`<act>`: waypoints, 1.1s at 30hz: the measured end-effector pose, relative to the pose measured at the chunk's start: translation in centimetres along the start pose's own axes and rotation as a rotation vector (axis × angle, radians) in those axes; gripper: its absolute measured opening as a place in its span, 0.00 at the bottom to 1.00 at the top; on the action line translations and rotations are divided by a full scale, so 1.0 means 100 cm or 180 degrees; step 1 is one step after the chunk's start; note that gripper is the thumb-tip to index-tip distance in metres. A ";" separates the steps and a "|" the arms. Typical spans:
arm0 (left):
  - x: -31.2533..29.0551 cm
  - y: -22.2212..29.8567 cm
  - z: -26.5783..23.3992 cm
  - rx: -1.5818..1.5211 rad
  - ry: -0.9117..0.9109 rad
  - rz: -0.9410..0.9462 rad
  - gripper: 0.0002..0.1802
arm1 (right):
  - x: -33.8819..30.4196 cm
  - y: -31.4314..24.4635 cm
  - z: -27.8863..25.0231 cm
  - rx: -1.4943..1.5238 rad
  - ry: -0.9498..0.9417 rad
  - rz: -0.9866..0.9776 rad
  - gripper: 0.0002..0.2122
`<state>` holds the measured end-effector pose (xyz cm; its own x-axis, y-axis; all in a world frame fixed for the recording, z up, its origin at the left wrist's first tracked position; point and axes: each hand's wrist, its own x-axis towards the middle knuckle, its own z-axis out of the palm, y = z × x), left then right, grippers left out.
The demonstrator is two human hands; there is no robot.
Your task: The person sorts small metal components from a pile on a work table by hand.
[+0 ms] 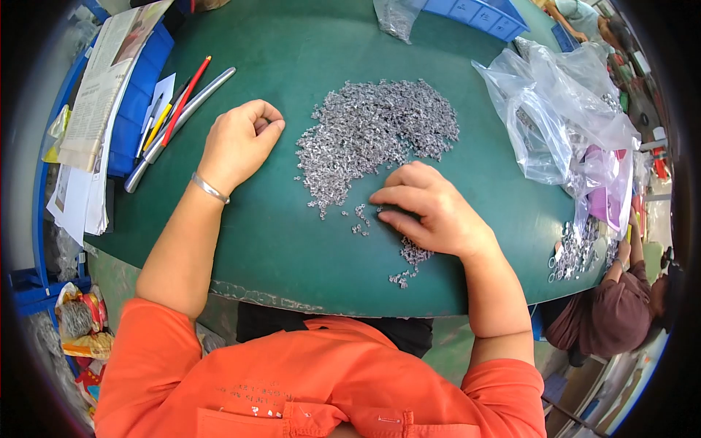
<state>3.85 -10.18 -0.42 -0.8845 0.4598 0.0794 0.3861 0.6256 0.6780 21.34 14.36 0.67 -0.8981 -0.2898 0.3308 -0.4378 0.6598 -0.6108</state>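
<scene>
A large pile of small silvery metal parts (376,131) lies on the green table (292,248). My right hand (431,208) rests flat at the pile's near edge, fingers together and pointing left, touching a few loose parts (359,219). A small cluster of parts (410,261) sits by its wrist. My left hand (241,142) lies to the left of the pile in a loose fist with a silver bangle on the wrist; I cannot tell whether it holds any parts.
Pens and a metal tube (175,117) lie at the left beside stacked papers (95,95) on blue bins. Clear plastic bags (562,109) with more parts sit at the right. Another person (613,306) works at the right edge. Blue trays (478,14) stand at the back.
</scene>
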 end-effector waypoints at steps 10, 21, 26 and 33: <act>-0.087 0.119 -0.052 -0.3358 -0.1212 0.1652 0.02 | -0.003 0.001 -0.005 0.0281 -0.0330 -0.0209 0.08; -0.098 0.125 -0.068 -0.4088 -0.2085 0.1893 0.03 | -0.007 0.010 -0.027 0.0191 0.0152 0.0227 0.06; -0.095 0.121 -0.066 -0.4174 -0.2208 0.1825 0.03 | -0.013 0.009 -0.034 0.0176 -0.0375 0.0449 0.07; -0.094 0.119 -0.064 -0.4220 -0.2331 0.1776 0.05 | -0.015 0.005 -0.035 0.0075 -0.0890 0.0357 0.08</act>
<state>15.12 -11.08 11.56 -0.2596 0.8620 0.4354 -0.2303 -0.4931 0.8389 22.55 17.54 2.34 -0.9160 -0.3979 0.0513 -0.3331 0.6830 -0.6500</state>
